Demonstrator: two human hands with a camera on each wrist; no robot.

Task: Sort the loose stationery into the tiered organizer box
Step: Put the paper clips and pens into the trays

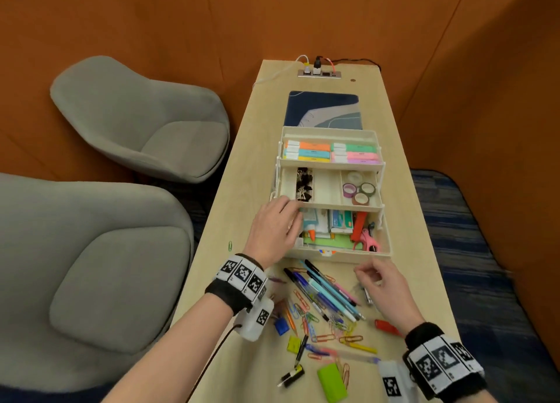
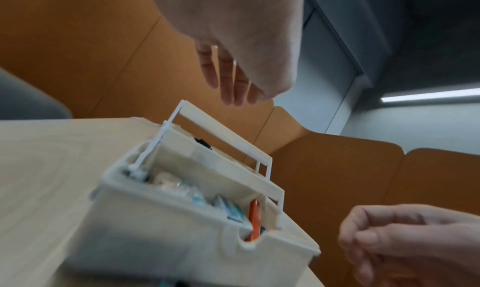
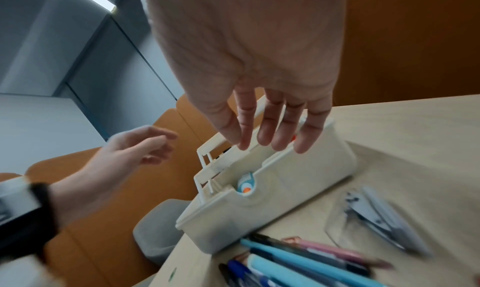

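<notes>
The cream tiered organizer box [image 1: 388, 245] stands open mid-table: highlighters in the top tier, binder clips and tape rolls in the middle, glue, staple boxes and pink scissors at the bottom. My left hand [image 1: 283, 221] hovers over the box's left end with straight fingers and holds nothing; the left wrist view shows the left hand [image 2: 233, 71] above the box [image 2: 168, 240]. My right hand [image 1: 374, 278] hangs just in front of the box with relaxed, empty fingers [image 3: 270, 131]. Loose pens [image 1: 328, 292] and paper clips [image 1: 335, 327] lie between my wrists.
A metal tool [image 1: 368, 296], a red item [image 1: 386, 327], a green block [image 1: 331, 383], a blue sharpener [image 1: 281, 325] and a yellow marker [image 1: 365, 347] lie on the near table. A mouse pad [image 1: 324, 110] lies behind the box. Two grey chairs [image 1: 136, 117] stand left.
</notes>
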